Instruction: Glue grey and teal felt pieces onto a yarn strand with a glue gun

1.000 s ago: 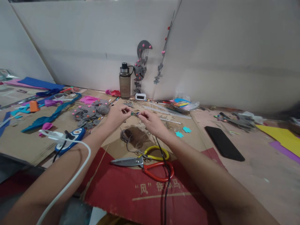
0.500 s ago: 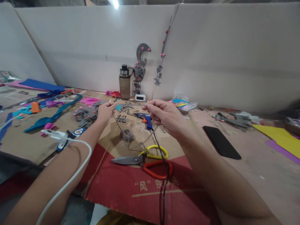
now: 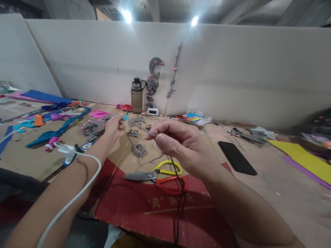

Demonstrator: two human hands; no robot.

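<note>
Close to the middle of the frame, the right hand (image 3: 181, 141) hangs in the air, its thumb and forefinger pinching a thin grey strand; the other fingers curl in loosely toward the palm. Further left, the left hand (image 3: 113, 124) keeps its fingertips pressed together on the grey cord (image 3: 139, 151), which slants down from them to a loose coil lying on the tan part of the cardboard (image 3: 116, 199), just left of centre. A loose length trails from the coil toward the right hand, though I can't make out where it ends.

Nearer to me lie the scissors (image 3: 155, 175), handles parted, blade pointing left, across where the tan meets the red. A black cable (image 3: 178, 206) runs down over the handles to the bottom edge, and a white cable (image 3: 99, 167) loops over the left forearm.

Beside the left hand sits a pile of dotted grey pieces (image 3: 94, 128). In the upper middle, a bottle (image 3: 137, 101) stands near a crescent ornament (image 3: 153, 65) against the pale wall. A dark phone (image 3: 237, 157) lies at right.
</note>
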